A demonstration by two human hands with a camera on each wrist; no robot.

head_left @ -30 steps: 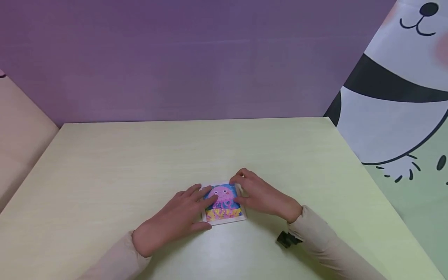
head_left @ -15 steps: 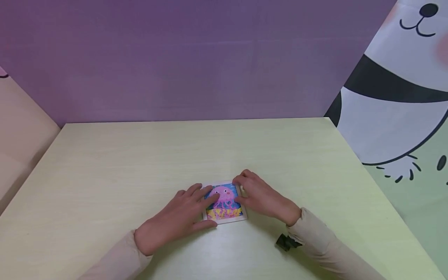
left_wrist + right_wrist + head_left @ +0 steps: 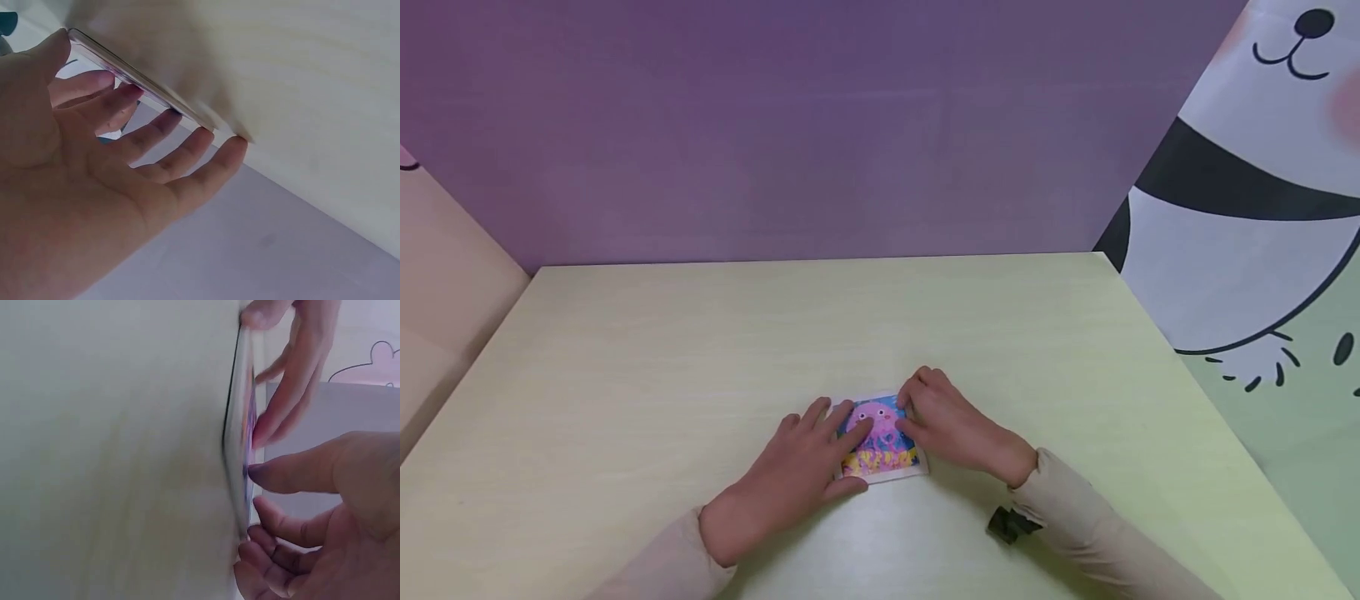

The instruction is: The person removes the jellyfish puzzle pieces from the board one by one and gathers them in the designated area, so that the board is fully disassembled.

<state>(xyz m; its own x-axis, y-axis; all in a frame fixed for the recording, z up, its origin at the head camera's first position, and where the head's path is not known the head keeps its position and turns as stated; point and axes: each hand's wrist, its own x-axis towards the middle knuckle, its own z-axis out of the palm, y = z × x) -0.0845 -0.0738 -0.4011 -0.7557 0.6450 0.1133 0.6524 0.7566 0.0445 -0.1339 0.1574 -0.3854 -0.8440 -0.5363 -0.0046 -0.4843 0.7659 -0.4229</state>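
Observation:
A small square picture board [image 3: 880, 461] lies flat on the table, showing a pink jellyfish on blue and yellow inside a white border. Fingertips of my left hand [image 3: 786, 479] rest on its left part, fingers spread and fairly straight, the thumb by the lower edge. My right hand [image 3: 962, 429] is at the upper right corner, its fingers curled there and the thumb on the picture. In the left wrist view the board [image 3: 134, 76] appears edge-on beside the fingertips. From the right wrist view, thumb and index finger touch the board [image 3: 235, 428]; the other fingers curl at its edge.
The pale wooden table [image 3: 700, 333] spreads around the board. A purple wall [image 3: 820, 133] stands behind it, and a panel with cartoon animals [image 3: 1240, 267] is on the right. A black device [image 3: 1011, 525] sits below the right wrist.
My right index finger and thumb have drawn closer together at the board's corner. The left thumb has shifted right along the lower edge. The board has stayed nearly in place.

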